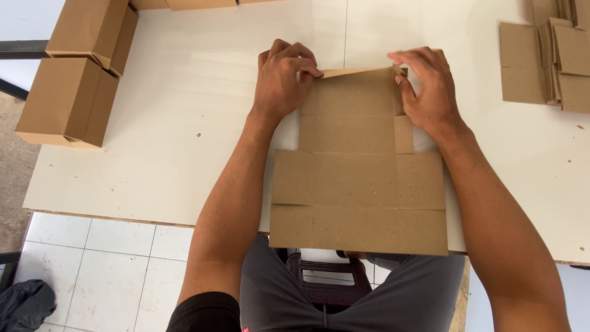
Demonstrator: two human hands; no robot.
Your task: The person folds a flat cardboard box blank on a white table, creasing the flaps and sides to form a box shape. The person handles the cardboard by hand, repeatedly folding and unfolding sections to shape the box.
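A flat brown cardboard box blank (358, 178) lies on the white table (184, 123) in front of me, its near edge hanging over the table's front. My left hand (284, 79) pinches the far left corner of the blank, fingers curled over the top flap. My right hand (427, 86) grips the far right corner, thumb and fingers on the side tab. The top flap edge between the hands is lifted slightly.
Assembled brown cardboard boxes (77, 67) stand at the table's far left. A stack of flat cardboard blanks (550, 61) lies at the far right. Below the table edge are white floor tiles, a dark stool (326, 283) and a black bag (24, 304).
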